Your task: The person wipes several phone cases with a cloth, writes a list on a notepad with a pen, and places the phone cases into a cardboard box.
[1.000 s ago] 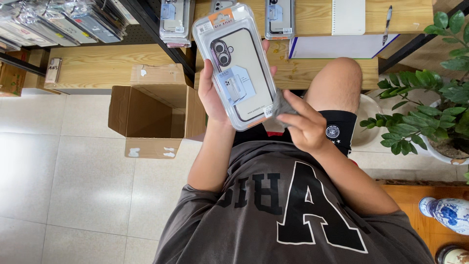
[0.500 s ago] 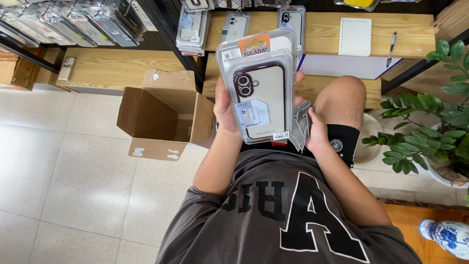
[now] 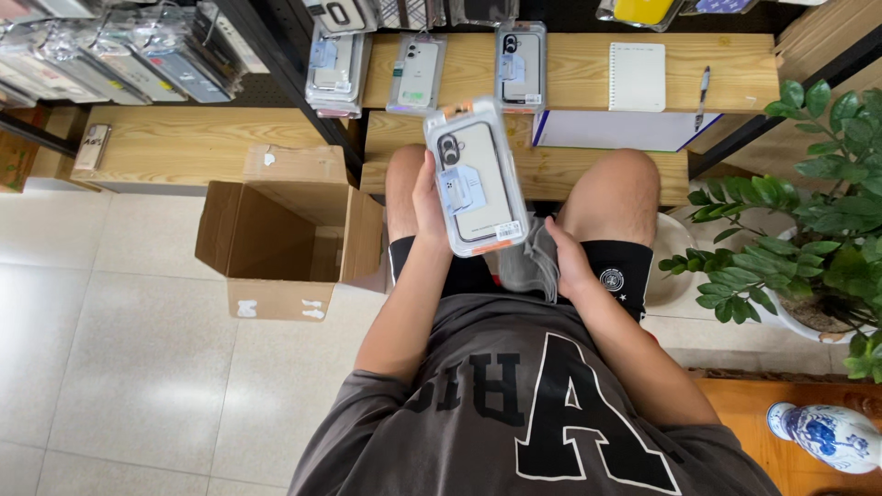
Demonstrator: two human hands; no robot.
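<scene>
Seated person, viewed from above. The left hand [image 3: 428, 204] grips a packaged phone case [image 3: 476, 177] in a clear blister pack at centre frame, fingers closed around its left long edge, thumb on the front. The pack is held upright and tilted, face towards the camera, in my judgement so the front can be read.

The right hand [image 3: 562, 260] rests low on the lap, just right of the pack's bottom corner and apart from it, fingers loosely curled against a grey pack [image 3: 530, 264] lying between the thighs; whether it actually grips this cannot be told.

An open cardboard box [image 3: 276, 243] stands on the floor tiles at centre left, just beside the left knee, mouth unobstructed. The wooden shelf [image 3: 570, 73] crosses the upper frame close behind the raised pack, carrying further packs, a notebook [image 3: 637, 76] and a pen [image 3: 703, 92]. A potted plant [image 3: 808, 230] crowds the right edge; open room lies to the left.
</scene>
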